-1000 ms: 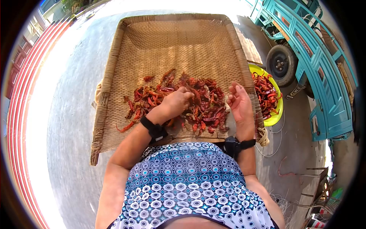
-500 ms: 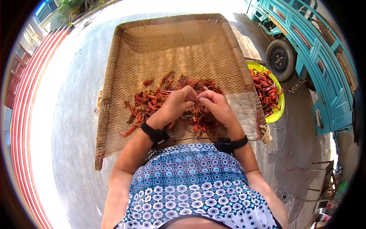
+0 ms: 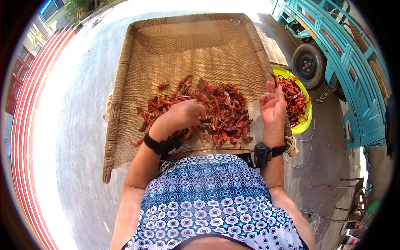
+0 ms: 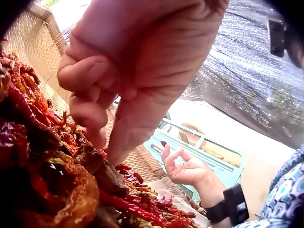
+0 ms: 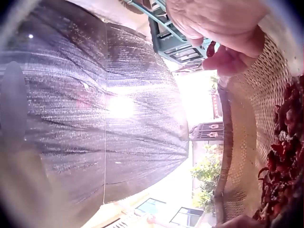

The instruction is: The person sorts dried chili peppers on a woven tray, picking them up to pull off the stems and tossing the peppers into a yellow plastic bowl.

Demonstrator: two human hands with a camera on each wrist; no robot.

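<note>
Strong daylight is flooding the head view, bleaching the concrete ground (image 3: 83,125) to white toward the left, while bands of light and shade are striping the woven tray (image 3: 196,46). Black corners are framing this view, and its red-edged steps (image 3: 20,125) are bowing. In the left wrist view, the lower-left dried chilies (image 4: 66,194) are sinking into shadow. In the right wrist view, sun is glaring through the overhead sheeting (image 5: 137,147), and haze is blurring the left edge.

The lettering "ZONGSHEN" (image 3: 332,41) stands on the teal vehicle's (image 3: 361,98) side.
</note>
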